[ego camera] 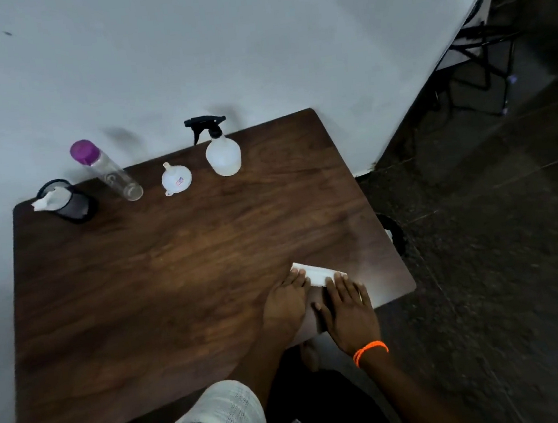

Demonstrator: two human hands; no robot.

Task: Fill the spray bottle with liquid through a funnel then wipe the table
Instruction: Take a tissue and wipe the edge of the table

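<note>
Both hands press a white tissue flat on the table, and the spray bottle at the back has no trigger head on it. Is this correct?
Not quite. The head view shows the spray bottle with its black trigger head on. The rest holds: left hand and right hand press the white tissue on the table.

Head camera, one wide view, looking forward and steeply down.

It sits above the near edge of the table (141,294), close enough that the person's own sleeve (224,420) fills the bottom of the frame and both hands, left hand (285,305) and right hand (348,314), lie in the lower middle. The view faces the wall (150,52) behind the table, where the spray bottle (222,151), funnel (176,179) and bottle (108,172) stand small at the far edge. The table runs tilted across the picture, and straight edges bend toward the corners from the wide lens. The floor (499,257) takes the right side. No second view shares the scene.
</note>
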